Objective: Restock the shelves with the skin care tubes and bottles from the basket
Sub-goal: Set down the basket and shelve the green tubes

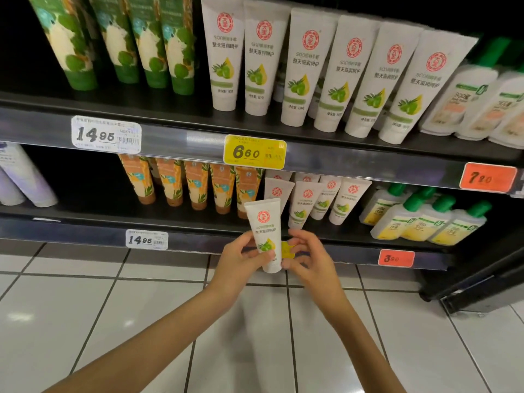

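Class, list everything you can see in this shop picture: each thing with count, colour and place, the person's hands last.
green tubes: 4, green, upper shelf left
white tubes: 6 in front, white, upper shelf middle
white bottles: at least 3, green caps, upper shelf right
lilac tubes: 2, lilac, lower shelf left
orange tubes: 5, orange, lower shelf
lower white tubes: at least 4, white, lower shelf middle
yellow bottles: 4, green caps, lower shelf right
price tags: 6, two white, two yellow, two red, shelf edges
floor: white tiles, below
held tube: 1, white, before lower shelf
left hand: grips held tube
right hand: beside held tube, contact unclear
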A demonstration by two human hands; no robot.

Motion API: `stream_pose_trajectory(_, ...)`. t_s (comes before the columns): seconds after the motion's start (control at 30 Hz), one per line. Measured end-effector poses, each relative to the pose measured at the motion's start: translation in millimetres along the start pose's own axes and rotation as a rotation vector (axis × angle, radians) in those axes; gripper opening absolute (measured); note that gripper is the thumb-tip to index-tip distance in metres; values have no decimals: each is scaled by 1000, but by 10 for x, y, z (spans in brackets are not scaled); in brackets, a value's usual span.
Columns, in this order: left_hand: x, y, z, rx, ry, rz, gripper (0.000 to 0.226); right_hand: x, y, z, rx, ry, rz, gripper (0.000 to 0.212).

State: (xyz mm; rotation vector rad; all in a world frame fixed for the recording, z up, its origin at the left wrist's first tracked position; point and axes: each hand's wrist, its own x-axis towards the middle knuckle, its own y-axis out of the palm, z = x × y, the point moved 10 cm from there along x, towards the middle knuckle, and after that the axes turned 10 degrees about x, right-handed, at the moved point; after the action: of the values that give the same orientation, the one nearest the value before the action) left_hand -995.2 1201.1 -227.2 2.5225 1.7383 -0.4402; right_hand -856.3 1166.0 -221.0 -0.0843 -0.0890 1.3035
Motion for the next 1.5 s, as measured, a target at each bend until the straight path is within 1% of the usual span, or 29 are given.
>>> stream_pose_trajectory(0.03,9,77,-22,-2,14,26,44,-69,82,24,-44,-13,55,47)
stream_pose_trajectory(0.13,26,262,-86,-14,46,75,35,-75,-7,120,-147,-44,-20,43)
stream_pose_trajectory(0.17,27,302,-102,-8,50,87,34,-60,-29,103,-159,-24,-11,42)
stream_pose_trajectory(0.27,21,347,-143,59,74,139,33,-48,-42,-16,-115,38,88,42)
stream_pose_trajectory(0.3,14,339,-155,64,84,153,34,-28,-115,-29,-101,20,65,42)
stream_pose_trajectory(0.33,4,319,-153,66,89,163,33,13,-250,-29,-96,-9,-7,40)
stream_pose_trajectory(0.4,-19,269,-121,86,82,169,30,129,-654,-74,-80,-23,-244,38)
stream_pose_trajectory(0.43,-29,236,-99,103,79,160,27,193,-827,-114,-61,-3,-339,37)
stream_pose_trajectory(0.47,-37,199,-79,116,77,145,25,265,-937,-152,-50,23,-390,37)
stream_pose_trajectory(0.6,-71,49,-37,118,81,86,22,525,-983,-271,-110,83,-399,41)
stream_pose_trajectory(0.7,-103,-26,-38,145,90,66,23,611,-912,-262,-139,64,-389,41)
stream_pose_trajectory(0.8,-178,-56,-158,190,137,68,21,626,-877,-247,-146,48,-378,41)
stream_pose_trajectory(0.87,-257,-114,-360,224,215,49,19,596,-880,-290,-136,62,-363,41)
stream_pose_trajectory(0.93,-355,-272,-714,242,354,-23,21,577,-899,-332,-139,77,-354,42)
stream_pose_trajectory(1.07,-636,-807,-1588,255,670,-303,17,573,-892,-279,-139,97,-355,40)
stream_pose_trajectory(1.1,-680,-928,-1751,269,724,-363,17,525,-898,-256,-113,103,-386,39)
stream_pose_trajectory(1.13,-706,-1043,-1888,286,767,-418,17,432,-930,-224,-89,104,-455,37)
stream_pose_trajectory(1.2,-681,-1251,-2100,340,812,-518,19,162,-1012,-53,-66,49,-634,26)
stream_pose_trajectory(1.23,-617,-1337,-2181,373,809,-559,18,43,-994,129,-58,-21,-680,22)
stream_pose_trajectory(1.27,-526,-1410,-2251,405,790,-596,20,-33,-924,375,-43,-119,-679,19)
stream_pose_trajectory(1.33,-293,-1517,-2353,450,712,-656,26,-94,-678,1005,-25,-333,-593,17)
stream_pose_trajectory(1.4,-51,-1563,-2366,484,599,-685,34,-94,-371,1652,-42,-509,-502,18)
stream_pose_trajectory(1.43,63,-1556,-2341,514,542,-678,39,-64,-216,1916,-45,-560,-469,19)
stream_pose_trajectory(1.5,259,-1493,-2255,568,447,-631,45,60,71,2265,-56,-586,-421,21)
